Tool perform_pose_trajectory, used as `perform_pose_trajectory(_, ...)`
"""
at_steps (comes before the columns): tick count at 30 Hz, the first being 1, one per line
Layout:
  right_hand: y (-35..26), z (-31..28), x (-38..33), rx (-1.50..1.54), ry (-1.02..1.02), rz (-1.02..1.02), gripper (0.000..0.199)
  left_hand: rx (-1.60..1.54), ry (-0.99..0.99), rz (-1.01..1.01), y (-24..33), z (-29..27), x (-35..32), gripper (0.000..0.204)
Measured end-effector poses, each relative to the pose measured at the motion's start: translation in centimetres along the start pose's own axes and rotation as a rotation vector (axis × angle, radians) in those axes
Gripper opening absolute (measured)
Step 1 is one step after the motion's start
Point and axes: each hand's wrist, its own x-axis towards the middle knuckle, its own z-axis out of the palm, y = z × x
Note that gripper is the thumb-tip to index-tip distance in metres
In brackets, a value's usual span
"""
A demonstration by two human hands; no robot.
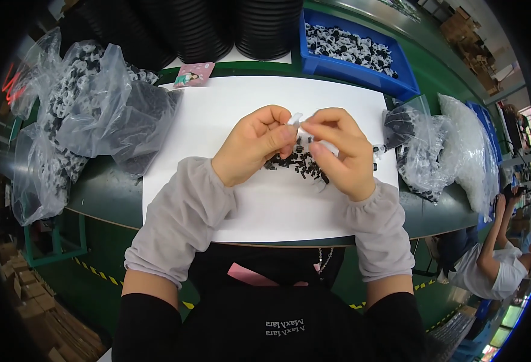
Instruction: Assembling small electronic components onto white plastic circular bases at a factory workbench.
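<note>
My left hand [258, 143] and my right hand [342, 148] meet above a white sheet [217, 211] on the table. Between thumb and bent fingers, my left hand pinches a small whitish translucent plastic part [296, 119]. The fingertips of my right hand close at the same part from the other side; whether they grip it or a tinier piece there is hidden. Below the hands lies a loose pile of small black pieces [301, 164], with some pale ones mixed in. Grey sleeves cover both forearms.
A blue bin [405, 84] of black and white parts stands at the back right. Clear bags of parts [90, 114] lie at left, more bags [425, 151] at right. A pink packet [194, 75] lies by stacked black trays [268, 30]. Another person [489, 265] sits at far right.
</note>
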Motion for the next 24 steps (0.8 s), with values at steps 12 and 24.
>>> perform_pose_trajectory(12,0.6,0.6,-2.8,-0.531,-0.424,0.126,0.008,-0.386,-0.133,0.058,0.9,-2.0,0.3,0.026)
perform_pose_trajectory(24,0.2,0.7,-3.2,-0.608,-0.4,0.152,0.008,-0.378,-0.233,0.007,0.3,-1.8,0.2,0.026)
